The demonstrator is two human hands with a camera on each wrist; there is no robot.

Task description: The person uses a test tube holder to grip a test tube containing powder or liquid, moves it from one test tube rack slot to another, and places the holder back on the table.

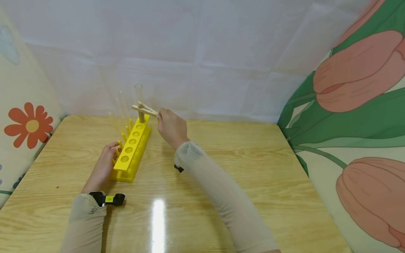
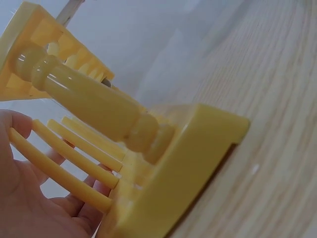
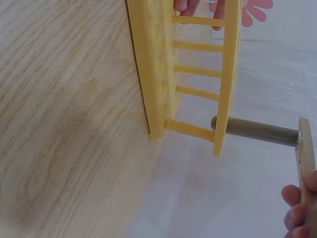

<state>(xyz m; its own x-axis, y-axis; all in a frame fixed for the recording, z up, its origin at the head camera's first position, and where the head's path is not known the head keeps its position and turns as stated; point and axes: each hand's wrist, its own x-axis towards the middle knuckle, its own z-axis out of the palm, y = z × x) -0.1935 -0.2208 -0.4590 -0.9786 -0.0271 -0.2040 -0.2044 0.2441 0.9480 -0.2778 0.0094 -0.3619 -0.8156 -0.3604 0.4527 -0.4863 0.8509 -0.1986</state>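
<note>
A yellow test tube rack (image 1: 133,143) stands on the table, with a row of holes and a row of pegs. My left hand (image 1: 105,161) holds it at the near end, fingers around the pegs (image 2: 74,153). My right hand (image 1: 173,127) grips a wooden test tube clamp (image 1: 149,109) by its handle. The clamp's jaws are around an upright glass test tube (image 1: 138,92) with grey-brown contents in its lower part. In the right wrist view, the tube's rounded bottom (image 3: 214,122) pokes just through the far hole of the rack's top plate, above the base.
Faint clear glass tubes (image 1: 121,102) stand over the pegs on the rack's left side. The wood-grain table (image 1: 221,182) runs back to a white cloth (image 1: 221,52). Flower-patterned cloths hang left and right.
</note>
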